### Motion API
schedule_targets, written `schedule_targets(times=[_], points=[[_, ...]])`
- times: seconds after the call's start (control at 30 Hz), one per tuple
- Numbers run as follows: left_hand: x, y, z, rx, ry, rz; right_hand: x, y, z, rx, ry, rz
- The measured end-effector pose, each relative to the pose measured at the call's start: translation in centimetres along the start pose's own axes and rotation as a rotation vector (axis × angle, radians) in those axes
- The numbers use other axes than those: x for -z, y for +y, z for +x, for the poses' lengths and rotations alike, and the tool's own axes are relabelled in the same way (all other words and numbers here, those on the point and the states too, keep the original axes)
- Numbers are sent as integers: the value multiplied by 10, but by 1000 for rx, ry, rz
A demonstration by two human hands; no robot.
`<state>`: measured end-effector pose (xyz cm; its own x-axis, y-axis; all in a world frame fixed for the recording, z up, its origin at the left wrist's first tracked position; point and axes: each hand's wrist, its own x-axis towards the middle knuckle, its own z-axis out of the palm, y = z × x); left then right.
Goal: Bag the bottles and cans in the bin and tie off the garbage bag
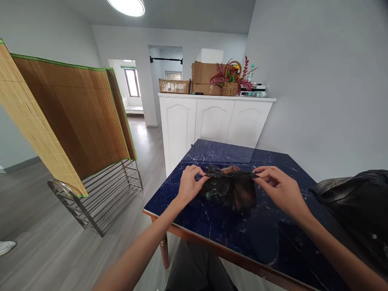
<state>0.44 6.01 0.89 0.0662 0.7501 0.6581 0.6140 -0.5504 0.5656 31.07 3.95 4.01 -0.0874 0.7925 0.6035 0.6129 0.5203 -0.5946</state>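
Observation:
A black plastic bag (pixel 232 192) sits on the dark blue marbled table (pixel 197 226), its mouth partly open toward the back. Something reddish-brown (pixel 232 169) shows inside the opening, too hidden to name. My left hand (pixel 190 182) pinches the left end of the bag's rim between thumb and fingers. At the opposite end, my right hand (pixel 279 186) pinches the rim the same way. Between the two hands the rim is stretched out and gathered in folds.
Another large black plastic bag (pixel 354 202) lies at the table's right side. Behind the table stands a white cabinet (pixel 215 117) bearing cardboard boxes (pixel 206 79), a flower basket (pixel 230 88) and bottles. To the left, a bamboo mat (pixel 72 113) hangs over a metal rack (pixel 103 202).

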Motion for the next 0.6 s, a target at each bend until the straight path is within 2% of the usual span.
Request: schedule_targets(times=[0.1, 0.17, 0.23, 0.33, 0.43, 0.5, 0.6], points=[[3, -4, 1, 20, 28, -66, 8, 3, 0, -96, 64, 92], [3, -1, 0, 10, 22, -107, 10, -4, -4, -51, 74, 33], [3, 7, -2, -11, -1, -135, 8, -17, -10, 41, 7, -84], [2, 23, -2, -54, -53, -170, 1, -33, -17, 170, -192, -227], [2, 30, 1, -75, -67, -225, -8, -36, -17, 299, -328, -319], [3, 27, 3, -7, -30, -300, -9, -34, -15, 322, -350, -295], [7, 12, 6, 134, 53, -393, 1, -34, -15, 234, -342, -83]])
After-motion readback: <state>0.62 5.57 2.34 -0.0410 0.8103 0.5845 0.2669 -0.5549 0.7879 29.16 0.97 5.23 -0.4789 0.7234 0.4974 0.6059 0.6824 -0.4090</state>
